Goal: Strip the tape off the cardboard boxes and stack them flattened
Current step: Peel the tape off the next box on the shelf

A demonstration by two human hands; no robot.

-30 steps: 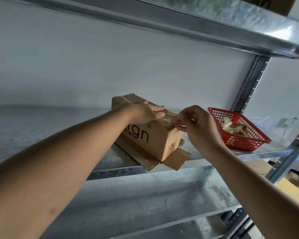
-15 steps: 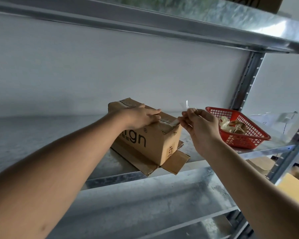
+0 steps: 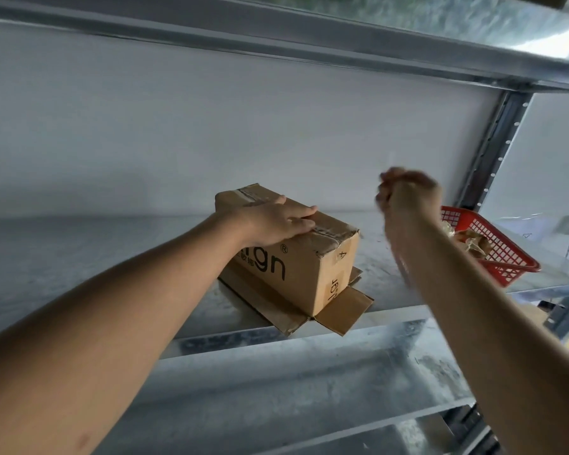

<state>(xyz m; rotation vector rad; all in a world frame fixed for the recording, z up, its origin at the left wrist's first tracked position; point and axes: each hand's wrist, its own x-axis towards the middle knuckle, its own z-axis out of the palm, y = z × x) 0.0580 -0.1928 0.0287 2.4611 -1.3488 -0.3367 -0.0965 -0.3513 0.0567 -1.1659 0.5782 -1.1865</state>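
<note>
A brown cardboard box [image 3: 296,270] with black lettering stands on the metal shelf [image 3: 79,257], with cardboard flaps [image 3: 342,310] spread flat under it at the shelf's front edge. My left hand [image 3: 276,221] lies flat on the box top, fingers straight, pressing it down beside the scuffed centre seam [image 3: 329,233]. My right hand [image 3: 408,195] is raised to the right of the box and above it. It is motion-blurred, its fingers curled in a pinch on a thin clear tape strip that barely shows.
A red plastic basket [image 3: 506,254] holding crumpled tape scraps sits on the shelf right of the box. An upper shelf [image 3: 309,34] hangs close overhead, and a perforated steel upright [image 3: 486,149] stands at the right. A lower shelf lies below.
My right hand has pulled up and away from the box's near end with the tape strip, rising above the box. My left hand has stayed pressed on the box top.
</note>
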